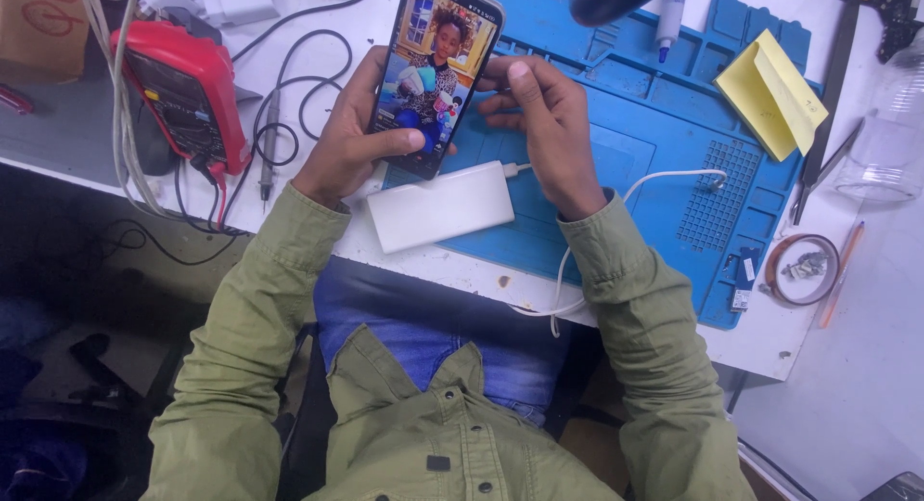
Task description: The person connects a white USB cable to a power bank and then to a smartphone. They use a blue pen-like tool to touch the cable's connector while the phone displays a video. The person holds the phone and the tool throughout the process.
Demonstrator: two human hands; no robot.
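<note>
At the frame's upper middle, the left hand (342, 145) is clasping a lit phone (435, 73); the right hand (544, 135) is steadying its right edge, above the white power bank (441, 207).

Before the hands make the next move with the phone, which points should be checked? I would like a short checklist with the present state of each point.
1. Left hand grips the phone firmly: ok, fingers wrap its left edge, thumb on the lower screen.
2. Right hand supports the phone: ok, thumb rests on its right edge.
3. Phone screen is on: ok, a picture shows.
4. White cable is plugged into the white power bank: ok, the plug sits in its end.
5. Cable's other end reaches the phone: cannot tell, the hands hide the phone's lower edge.
6. Power bank lies fully on the table: not ok, its near corner overhangs the edge.
</note>
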